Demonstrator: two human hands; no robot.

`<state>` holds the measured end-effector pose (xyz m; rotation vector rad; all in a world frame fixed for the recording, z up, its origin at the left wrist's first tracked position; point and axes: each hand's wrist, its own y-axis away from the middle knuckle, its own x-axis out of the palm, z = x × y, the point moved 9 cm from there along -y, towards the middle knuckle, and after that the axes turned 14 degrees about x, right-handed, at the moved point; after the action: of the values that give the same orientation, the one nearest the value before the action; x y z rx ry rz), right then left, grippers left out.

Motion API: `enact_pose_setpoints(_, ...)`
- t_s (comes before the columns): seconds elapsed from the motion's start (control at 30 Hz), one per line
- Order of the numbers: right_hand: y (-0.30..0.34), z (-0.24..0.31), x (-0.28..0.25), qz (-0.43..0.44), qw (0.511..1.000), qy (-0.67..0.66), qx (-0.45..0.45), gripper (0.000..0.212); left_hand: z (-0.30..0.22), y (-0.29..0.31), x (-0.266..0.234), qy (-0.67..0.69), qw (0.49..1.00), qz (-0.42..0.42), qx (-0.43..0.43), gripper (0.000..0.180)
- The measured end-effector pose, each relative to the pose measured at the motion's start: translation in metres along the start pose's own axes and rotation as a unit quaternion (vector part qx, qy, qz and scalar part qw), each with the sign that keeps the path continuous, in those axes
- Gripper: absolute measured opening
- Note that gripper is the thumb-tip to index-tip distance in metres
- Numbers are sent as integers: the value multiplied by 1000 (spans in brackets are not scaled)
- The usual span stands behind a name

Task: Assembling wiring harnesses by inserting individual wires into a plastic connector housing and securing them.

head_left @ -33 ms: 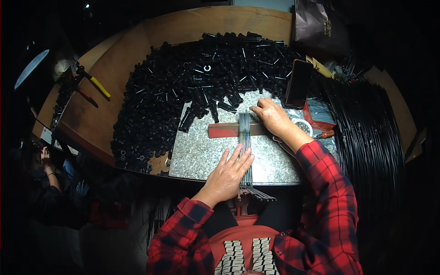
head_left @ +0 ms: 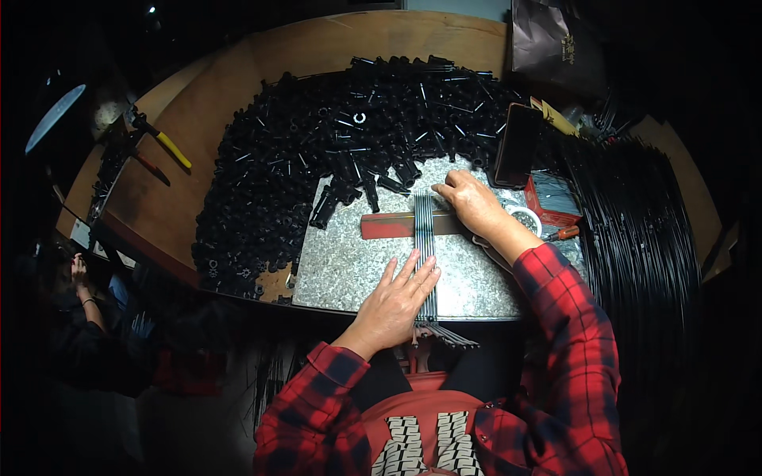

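Observation:
A row of thin dark rods (head_left: 425, 238) lies side by side across a reddish-brown flat bar (head_left: 386, 225) on a speckled grey board (head_left: 349, 278). Their near ends hang past the board's front edge and fan out to the right. My left hand (head_left: 394, 300) rests on the rods with its fingers stretched out flat. By the rods' far ends, my right hand (head_left: 475, 204) is closed, thumb and forefinger together. Whatever is in that pinch is too small or hidden to name. Several black tubular parts (head_left: 324, 208) lie on the board just left of the rods.
Behind the board rises a large heap of black parts (head_left: 270, 159) inside wooden walls. To the right are a phone (head_left: 517, 144), a red box (head_left: 553, 200), a white ring-shaped roll (head_left: 525, 218), an orange-handled tool (head_left: 565, 232) and long black rods (head_left: 635, 230). Another person's hand (head_left: 78, 272) shows far left.

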<state>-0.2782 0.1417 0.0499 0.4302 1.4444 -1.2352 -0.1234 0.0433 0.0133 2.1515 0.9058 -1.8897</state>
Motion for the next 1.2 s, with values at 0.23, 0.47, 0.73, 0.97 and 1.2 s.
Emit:
enact_pose_setpoints(0.23,-1,10,-8,30,994,-101,-25,35,2,1,3,-9,1000,-15,6,100)
enact_pose_setpoints(0.47,23,-66,-78,-57,988,106,96,27,2,3,4,-29,999,-3,18,98)
enact_pose_setpoints(0.73,70,-182,-91,78,926,271,250,7,2,4,1,-30,999,-11,8,100)
enact_pose_setpoints(0.97,80,-187,-91,68,945,260,184,7,-5,3,-5,-7,1000,-20,21,98)
enact_pose_setpoints(1.2,85,-166,-104,22,967,201,158,10,-42,-7,-96,433,876,-187,101,84)
